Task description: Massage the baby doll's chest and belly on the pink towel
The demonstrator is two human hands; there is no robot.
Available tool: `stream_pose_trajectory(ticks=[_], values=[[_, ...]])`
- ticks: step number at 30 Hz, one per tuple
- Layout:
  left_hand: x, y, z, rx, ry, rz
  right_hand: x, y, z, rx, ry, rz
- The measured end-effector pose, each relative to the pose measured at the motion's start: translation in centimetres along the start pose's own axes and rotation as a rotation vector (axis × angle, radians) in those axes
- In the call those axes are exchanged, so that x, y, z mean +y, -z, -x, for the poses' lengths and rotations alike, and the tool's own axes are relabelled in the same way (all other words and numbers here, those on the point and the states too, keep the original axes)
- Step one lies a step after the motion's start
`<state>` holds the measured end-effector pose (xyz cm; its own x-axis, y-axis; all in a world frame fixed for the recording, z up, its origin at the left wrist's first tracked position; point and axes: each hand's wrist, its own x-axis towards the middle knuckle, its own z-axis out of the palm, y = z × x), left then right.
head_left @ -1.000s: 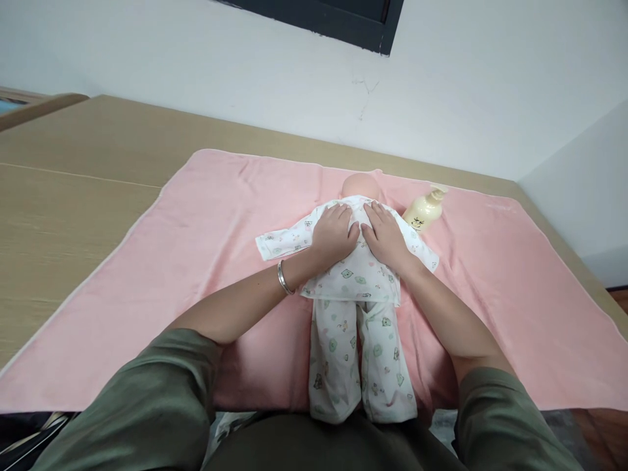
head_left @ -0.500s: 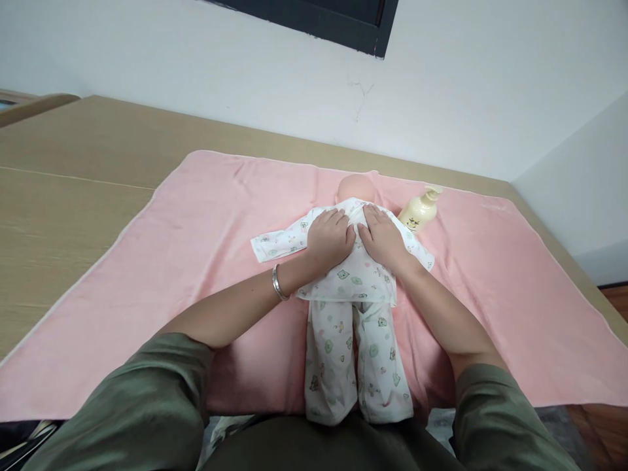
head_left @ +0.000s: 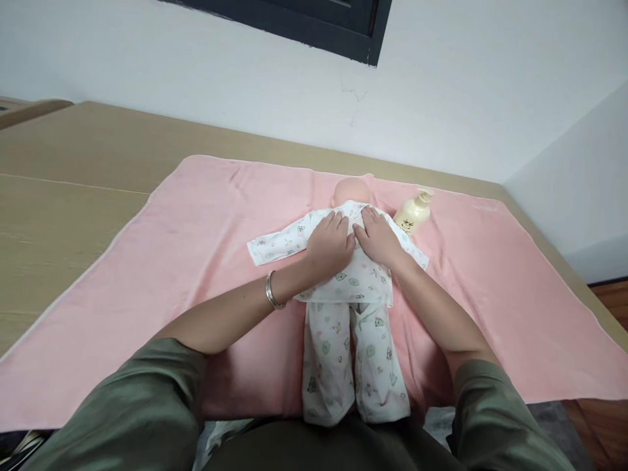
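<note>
A baby doll [head_left: 352,190] lies on a pink blanket, its bald head toward the wall and its legs toward me. It wears a white printed top [head_left: 363,278] and matching trousers [head_left: 328,363]; its feet and hands are hidden in the cloth. My left hand [head_left: 330,243], with a silver bangle at the wrist, rests flat on the left side of the doll's upper body. On the right side lies my right hand [head_left: 380,239], also flat with fingers stretched toward the head. Both thumbs point inward, close to each other over the middle of the top.
The pink blanket [head_left: 206,222] covers much of the wooden table [head_left: 63,170]. A cream pump bottle [head_left: 413,212] lies tilted beside the doll's right-hand sleeve. Behind the table rises a white wall [head_left: 275,85] with a dark frame [head_left: 314,26].
The view has shifted slightly, so everything sits a little further left and lower in the upper part. Both hands stay on the doll's upper body, the left fingers slightly differently placed.
</note>
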<state>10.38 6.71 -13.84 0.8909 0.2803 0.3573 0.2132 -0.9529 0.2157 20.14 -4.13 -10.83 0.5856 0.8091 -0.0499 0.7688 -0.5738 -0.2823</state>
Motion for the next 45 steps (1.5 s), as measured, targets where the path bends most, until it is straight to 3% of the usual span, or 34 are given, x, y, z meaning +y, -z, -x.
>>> stream_pose_trajectory(ticks=[5,13,19,26,33,41,45], values=[[-1.2,0.1,-1.4,-0.117,0.106,0.059,-1.7,0.0,1.5,0.005,-0.04,0.022],[-0.3,-0.2,0.0,0.008,-0.041,-0.003,0.3,-0.6,-0.2,0.1,0.008,-0.068],[-1.3,0.1,-1.2,-0.117,0.055,0.091,-1.0,-0.7,1.3,0.126,0.077,0.01],[-0.5,-0.4,0.0,-0.019,0.018,0.075,0.4,-0.9,-0.4,0.127,0.081,-0.021],[-1.3,-0.8,-0.9,-0.07,0.121,0.189,0.4,-1.6,-0.6,0.133,0.057,-0.008],[-0.9,-0.7,-0.1,0.073,-0.051,0.048,1.4,-0.6,-0.8,0.117,0.179,-0.043],[-1.4,-0.8,-0.5,0.078,0.003,0.084,0.3,0.0,0.5,0.122,0.167,0.033]])
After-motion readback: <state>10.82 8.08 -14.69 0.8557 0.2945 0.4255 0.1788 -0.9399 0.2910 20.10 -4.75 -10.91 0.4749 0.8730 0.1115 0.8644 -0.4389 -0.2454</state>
